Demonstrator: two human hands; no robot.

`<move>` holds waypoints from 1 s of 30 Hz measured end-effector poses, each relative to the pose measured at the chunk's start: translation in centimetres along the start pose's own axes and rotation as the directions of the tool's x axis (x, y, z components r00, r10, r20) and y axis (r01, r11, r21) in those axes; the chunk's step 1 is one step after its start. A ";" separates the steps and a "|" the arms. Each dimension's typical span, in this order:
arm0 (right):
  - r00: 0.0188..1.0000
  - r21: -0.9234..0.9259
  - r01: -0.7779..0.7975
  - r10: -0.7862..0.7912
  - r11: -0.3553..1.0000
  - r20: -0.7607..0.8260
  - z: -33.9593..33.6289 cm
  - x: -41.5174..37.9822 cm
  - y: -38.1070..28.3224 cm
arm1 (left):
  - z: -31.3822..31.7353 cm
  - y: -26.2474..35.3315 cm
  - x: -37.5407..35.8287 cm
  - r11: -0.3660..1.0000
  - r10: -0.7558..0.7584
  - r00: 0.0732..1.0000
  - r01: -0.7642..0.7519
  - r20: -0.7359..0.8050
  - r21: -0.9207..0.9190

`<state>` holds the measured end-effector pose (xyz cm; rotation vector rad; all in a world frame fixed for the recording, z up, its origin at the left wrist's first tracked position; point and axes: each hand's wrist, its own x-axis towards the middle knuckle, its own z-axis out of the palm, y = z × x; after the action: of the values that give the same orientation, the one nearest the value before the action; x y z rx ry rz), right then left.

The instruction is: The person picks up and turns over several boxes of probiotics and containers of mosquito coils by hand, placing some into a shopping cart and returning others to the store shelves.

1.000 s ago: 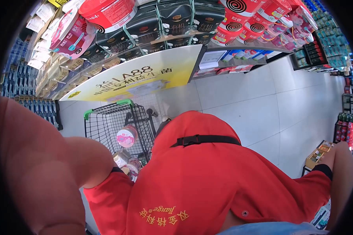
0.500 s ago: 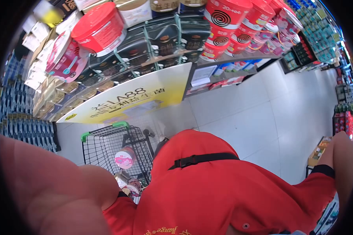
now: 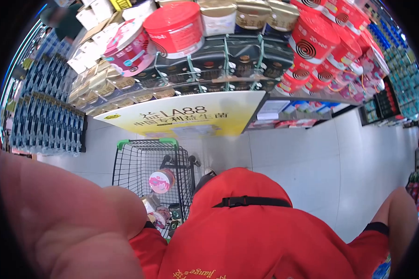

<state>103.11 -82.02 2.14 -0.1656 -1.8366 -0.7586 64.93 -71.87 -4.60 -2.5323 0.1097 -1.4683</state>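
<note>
A bare limb, my left forearm and perhaps the heel of my left hand (image 3: 65, 218), fills the lower left close to the camera. No fingers show, so I cannot see whether it holds anything. On the right edge my bent right arm (image 3: 398, 214) comes out of the red sleeve, and its hand is out of sight. Below and in front of me stands a black wire shopping cart (image 3: 130, 160) with green corner pieces. Inside it lie a pink-and-white round tub (image 3: 161, 181) and several packages (image 3: 158, 215), partly hidden by my arm.
A display ahead carries red tubs (image 3: 174, 30), a pink tub (image 3: 128, 49) and dark boxes (image 3: 209, 65) above a yellow-white sign board (image 3: 181, 116). Stacked blue goods (image 3: 46, 123) stand left. Shelves (image 3: 405, 69) line the far right. A person (image 3: 67, 23) is at upper left. Tiled floor (image 3: 302, 162) lies between.
The view has shifted, so the display, sign and cart appear further right and the blue stacks show more. A person has come into view at upper left. My arms keep nearly the same pose.
</note>
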 end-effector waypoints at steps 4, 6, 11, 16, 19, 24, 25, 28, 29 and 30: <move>1.000 0.002 0.005 -0.005 1.000 -0.016 -0.4 0.0 -0.2 | -0.7 0.4 0.4 1.000 0.001 1.000 -0.001 0.002 0.026; 1.000 0.004 -0.001 0.001 1.000 -0.007 -0.3 0.3 -0.3 | -1.1 0.5 0.6 0.999 0.006 1.000 -0.006 0.000 0.031; 1.000 0.001 0.002 -0.002 1.000 -0.023 -0.3 0.4 -0.6 | -1.3 0.9 1.0 0.999 0.017 1.000 -0.017 -0.001 0.046; 0.999 0.005 0.015 -0.015 1.000 -0.043 -0.3 0.0 -1.2 | -1.3 1.3 1.2 0.997 0.037 0.999 -0.036 -0.009 0.075; 0.999 0.002 0.023 -0.022 1.000 -0.047 -0.3 0.0 -1.6 | -1.5 1.4 1.2 0.995 0.050 0.999 -0.048 -0.015 0.082; 0.999 0.007 0.026 -0.026 1.000 -0.032 0.1 0.5 -1.8 | -1.9 1.5 1.0 0.995 0.050 0.998 -0.047 -0.041 0.084; 0.999 0.006 0.026 -0.026 1.000 -0.035 0.1 0.6 -1.9 | -2.1 1.5 0.9 0.995 0.050 0.998 -0.046 -0.045 0.086; 0.999 0.014 0.023 -0.022 1.000 -0.035 0.7 0.7 -1.9 | -2.2 1.7 0.7 0.995 0.038 0.998 -0.033 -0.055 0.091; 0.999 0.020 0.025 -0.024 1.000 -0.035 0.7 0.8 -2.0 | -2.4 1.7 0.7 0.995 0.041 0.997 -0.035 -0.059 0.096; 0.999 0.021 0.021 -0.020 1.000 -0.041 0.8 0.8 -2.1 | -2.6 1.7 0.6 0.995 0.043 0.997 -0.037 -0.060 0.098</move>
<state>101.21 -83.34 1.78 -0.1172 -1.8098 -0.7513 63.08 -73.97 -3.18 -2.3954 0.0955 -1.5000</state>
